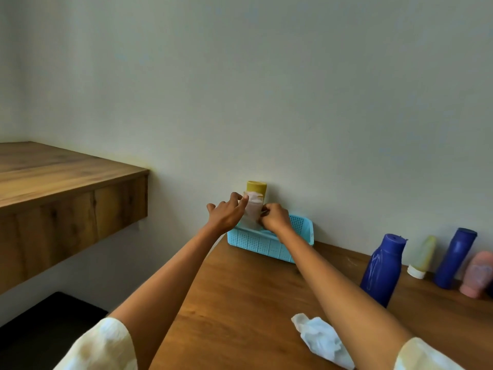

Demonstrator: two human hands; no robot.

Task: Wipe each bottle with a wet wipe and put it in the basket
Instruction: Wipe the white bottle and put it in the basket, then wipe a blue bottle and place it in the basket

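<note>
A light blue perforated basket [262,247] stands at the table's far left corner against the wall. Inside it stands a pale pink bottle with a mustard-yellow cap [256,189]. My left hand [226,213] touches the bottle's upper left side with its fingers. My right hand [274,217] pinches its lower right side, fingers curled. A crumpled white wet wipe [321,339] lies on the table near me, between my forearms and under the right one.
Along the wall at right stand a dark blue bottle [382,269], a pale yellow tube on its white cap [422,257], another dark blue bottle [454,257] and a pink bottle [477,275]. A higher wooden shelf [66,177] juts out at left.
</note>
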